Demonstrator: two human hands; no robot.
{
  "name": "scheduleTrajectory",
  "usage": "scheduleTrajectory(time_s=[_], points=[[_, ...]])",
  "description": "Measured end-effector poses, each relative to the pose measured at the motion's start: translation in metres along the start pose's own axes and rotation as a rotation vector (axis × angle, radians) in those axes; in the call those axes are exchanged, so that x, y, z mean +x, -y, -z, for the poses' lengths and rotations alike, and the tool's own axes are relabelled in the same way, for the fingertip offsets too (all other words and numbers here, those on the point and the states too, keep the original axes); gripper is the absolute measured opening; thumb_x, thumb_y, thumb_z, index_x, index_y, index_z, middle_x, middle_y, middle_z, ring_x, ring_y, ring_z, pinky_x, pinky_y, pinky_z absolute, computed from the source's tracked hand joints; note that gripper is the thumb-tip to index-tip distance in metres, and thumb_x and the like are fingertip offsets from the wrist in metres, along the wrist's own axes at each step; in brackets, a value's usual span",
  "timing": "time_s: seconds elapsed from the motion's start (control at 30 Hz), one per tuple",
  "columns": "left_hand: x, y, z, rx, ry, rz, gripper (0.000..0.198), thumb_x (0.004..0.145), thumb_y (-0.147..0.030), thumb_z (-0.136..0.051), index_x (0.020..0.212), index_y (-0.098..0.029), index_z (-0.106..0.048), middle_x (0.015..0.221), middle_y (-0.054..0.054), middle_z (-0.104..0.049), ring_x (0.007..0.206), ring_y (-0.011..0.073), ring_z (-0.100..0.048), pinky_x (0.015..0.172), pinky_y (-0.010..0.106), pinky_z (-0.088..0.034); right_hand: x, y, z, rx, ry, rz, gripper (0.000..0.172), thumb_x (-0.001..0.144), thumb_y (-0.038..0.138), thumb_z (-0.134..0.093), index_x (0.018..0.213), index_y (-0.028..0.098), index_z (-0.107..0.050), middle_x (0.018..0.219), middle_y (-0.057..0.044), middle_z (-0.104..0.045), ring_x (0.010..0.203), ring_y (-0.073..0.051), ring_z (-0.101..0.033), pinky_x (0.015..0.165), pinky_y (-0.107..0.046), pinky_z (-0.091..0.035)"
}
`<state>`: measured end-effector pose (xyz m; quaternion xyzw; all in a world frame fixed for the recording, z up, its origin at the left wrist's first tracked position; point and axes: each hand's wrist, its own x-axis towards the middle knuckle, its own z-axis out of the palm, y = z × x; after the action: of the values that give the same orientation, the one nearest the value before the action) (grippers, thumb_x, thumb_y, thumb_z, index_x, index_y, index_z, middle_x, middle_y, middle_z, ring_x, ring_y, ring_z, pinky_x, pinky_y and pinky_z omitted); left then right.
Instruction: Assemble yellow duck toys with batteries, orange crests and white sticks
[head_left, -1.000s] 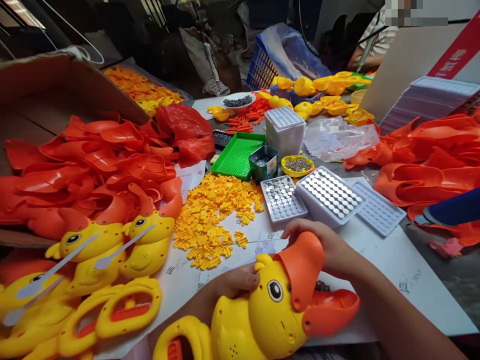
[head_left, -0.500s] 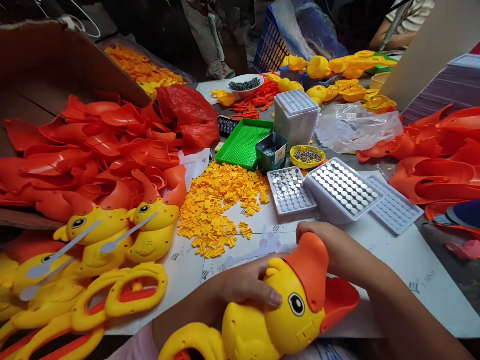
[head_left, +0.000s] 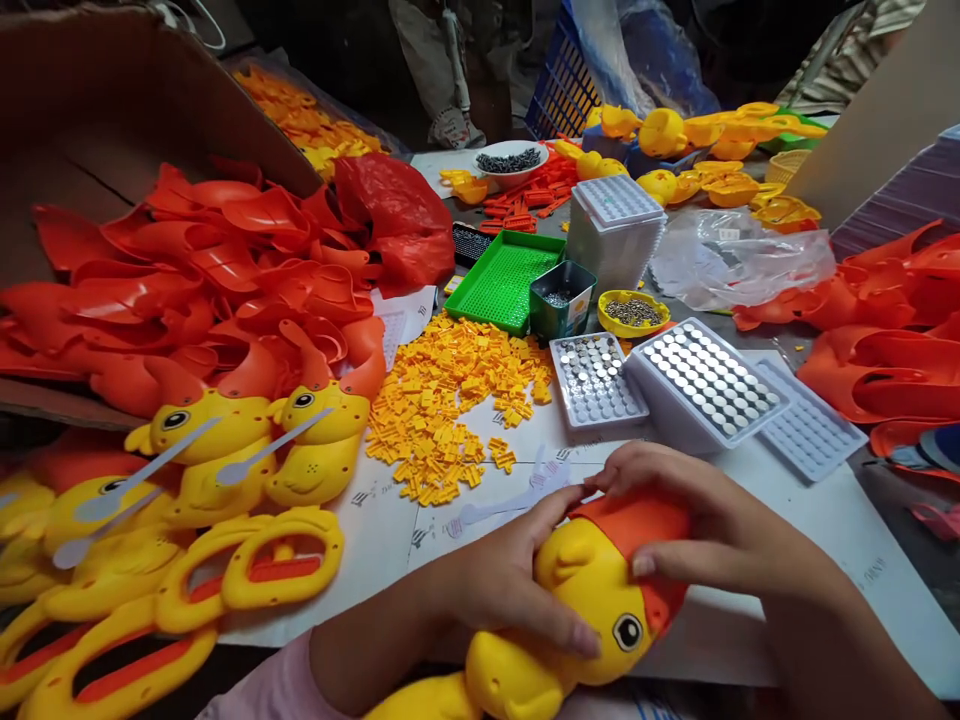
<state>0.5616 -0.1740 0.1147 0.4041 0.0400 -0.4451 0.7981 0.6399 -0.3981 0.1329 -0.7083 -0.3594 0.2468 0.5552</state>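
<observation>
A yellow toy duck head (head_left: 592,610) with an orange beak (head_left: 637,525) lies at the table's near edge, its eye turned down to the right. My left hand (head_left: 510,580) wraps round the yellow head from the left, fingers curled over it. My right hand (head_left: 705,520) presses down on the orange beak from above, thumb under its edge. Finished yellow ducks (head_left: 300,450) with grey spoon-shaped strips lie at the left, beside yellow handles (head_left: 277,565).
A heap of orange beak shells (head_left: 202,290) fills the left; more orange shells (head_left: 892,340) lie at the right. Small yellow clips (head_left: 450,400) are piled mid-table. Trays of button cells (head_left: 705,380), a green tray (head_left: 502,280), screw dishes (head_left: 634,312) and a person's striped sleeve (head_left: 877,40) are behind.
The duck has rolled toward me and to the right. Its beak, open a second ago, is now pressed closed under my right hand. My left hand has slid further over the head.
</observation>
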Motion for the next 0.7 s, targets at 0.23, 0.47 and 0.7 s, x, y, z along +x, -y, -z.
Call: scheduleTrajectory(time_s=[0.23, 0.47, 0.7], points=[[-0.006, 0.014, 0.005, 0.260, -0.234, -0.112, 0.128, 0.045, -0.018, -0.089, 0.145, -0.034, -0.010, 0.146, 0.015, -0.030, 0.128, 0.0343, -0.045, 0.105, 0.051, -0.039, 0.008, -0.001, -0.008, 0.128, -0.086, -0.028, 0.017, 0.085, 0.031, -0.070, 0.093, 0.024, -0.057, 0.107, -0.004, -0.056, 0.105, -0.021, -0.056, 0.091, -0.032, -0.049], [0.000, 0.023, 0.008, 0.363, -0.325, -0.202, 0.109, 0.032, -0.026, -0.092, 0.123, -0.025, -0.033, 0.127, 0.011, -0.044, 0.115, 0.0299, -0.049, 0.097, 0.044, -0.044, 0.003, -0.005, -0.005, 0.053, -0.015, 0.016, 0.012, 0.087, 0.025, -0.066, 0.093, 0.026, -0.056, 0.109, -0.005, -0.055, 0.105, -0.022, -0.056, 0.090, -0.034, -0.049], [-0.003, 0.020, 0.008, 0.390, -0.339, -0.190, 0.100, 0.034, -0.023, -0.092, 0.122, -0.023, -0.043, 0.129, 0.011, -0.047, 0.119, 0.0312, -0.048, 0.101, 0.046, -0.041, 0.003, -0.006, -0.004, -0.036, -0.032, 0.031, 0.013, 0.087, 0.022, -0.064, 0.092, 0.028, -0.053, 0.104, -0.002, -0.055, 0.102, -0.021, -0.056, 0.088, -0.031, -0.049]])
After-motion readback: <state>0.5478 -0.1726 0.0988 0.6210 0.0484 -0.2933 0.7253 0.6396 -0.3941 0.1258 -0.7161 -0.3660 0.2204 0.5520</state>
